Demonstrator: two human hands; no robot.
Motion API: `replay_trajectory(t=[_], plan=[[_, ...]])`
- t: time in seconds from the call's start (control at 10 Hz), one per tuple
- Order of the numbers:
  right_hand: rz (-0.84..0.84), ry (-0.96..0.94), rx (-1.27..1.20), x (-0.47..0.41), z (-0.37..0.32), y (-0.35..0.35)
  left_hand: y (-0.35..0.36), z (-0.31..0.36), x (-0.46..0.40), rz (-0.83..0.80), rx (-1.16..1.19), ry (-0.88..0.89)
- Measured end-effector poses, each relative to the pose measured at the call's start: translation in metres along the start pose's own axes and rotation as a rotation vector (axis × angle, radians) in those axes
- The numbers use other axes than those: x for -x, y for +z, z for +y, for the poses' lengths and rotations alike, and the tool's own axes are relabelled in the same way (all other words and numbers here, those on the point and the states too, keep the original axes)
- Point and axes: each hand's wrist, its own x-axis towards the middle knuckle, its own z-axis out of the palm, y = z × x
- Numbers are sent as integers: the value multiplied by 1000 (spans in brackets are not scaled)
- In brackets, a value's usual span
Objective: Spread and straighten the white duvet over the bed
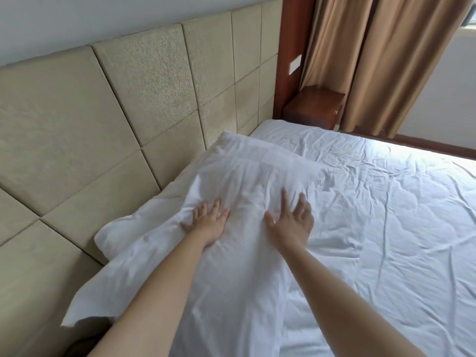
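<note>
Pressing flat and apart on the soft, light, crease-prone white duvet (257, 181), left hand (208, 222) and right hand (292, 221) gripped nothing (hem or corner probably the best hold).

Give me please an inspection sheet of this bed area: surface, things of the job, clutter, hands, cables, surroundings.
Surface: bed covered in wrinkled white cloth, brightly lit along its far edge.
Job's things: white duvet lies bunched and creased along the headboard side, its near corner hanging past the bed edge.
Clutter: nothing seen.
Hands: left hand and right hand both lie flat on the duvet, fingers spread, gripping nothing.
Cables: nothing seen.
Surroundings: beige padded headboard, wooden nightstand, tan curtains, white wall switch plate.
</note>
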Motion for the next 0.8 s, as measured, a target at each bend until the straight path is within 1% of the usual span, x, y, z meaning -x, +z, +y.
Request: replay_trajectory(t=[0.1, 0.2, 0.3, 0.4, 0.6, 0.7, 0.8], plan=[[-190, -204, 182, -4, 8, 12, -1, -6, -2, -18, -8, 20], [-260, -160, 218, -13, 11, 22, 2, -11, -6, -11, -11, 55], [-241, -166, 189, -14, 8, 25, 3, -15, -8, 20, -26, 72], [-258, -188, 130, -1, 19, 14, 4, -13, 6, 38, -38, 61], [-341, -244, 105, 38, 65, -15, 28, -6, 83, 107, -68, 28], [-355, -295, 145, 67, 90, -28, 48, -3, 133, 129, -148, -8], [-364, -328, 139, 88, 114, -38, 69, 2, 173, 100, -180, -16]])
